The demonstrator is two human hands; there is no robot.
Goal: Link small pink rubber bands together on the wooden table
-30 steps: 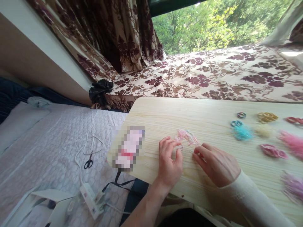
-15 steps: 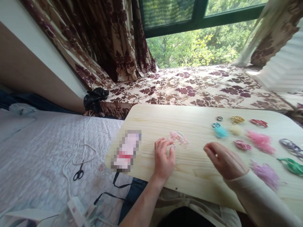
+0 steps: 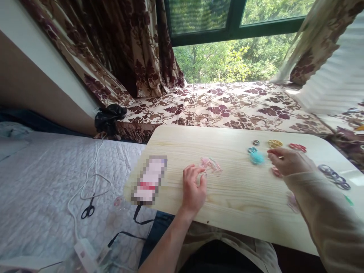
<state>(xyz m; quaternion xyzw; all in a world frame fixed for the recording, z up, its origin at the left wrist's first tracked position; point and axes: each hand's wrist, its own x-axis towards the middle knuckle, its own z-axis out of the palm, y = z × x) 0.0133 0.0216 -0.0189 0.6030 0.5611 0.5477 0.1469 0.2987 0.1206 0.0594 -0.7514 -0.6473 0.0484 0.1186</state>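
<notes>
Loosely, the left hand (image 3: 194, 191) curves half open beside pink bands (image 3: 210, 164); the right hand (image 3: 292, 161) bunches its fingertips, contents unclear.

Daylight is admitted through a green-framed glass window (image 3: 199, 39) flanked by purple-and-cream floral curtains (image 3: 145, 49), a ledge draped in matching floral cloth (image 3: 227, 104) being set along the far edge of a pale wood-grain tabletop (image 3: 182, 142), beside a white quilted bed (image 3: 54, 170).
</notes>
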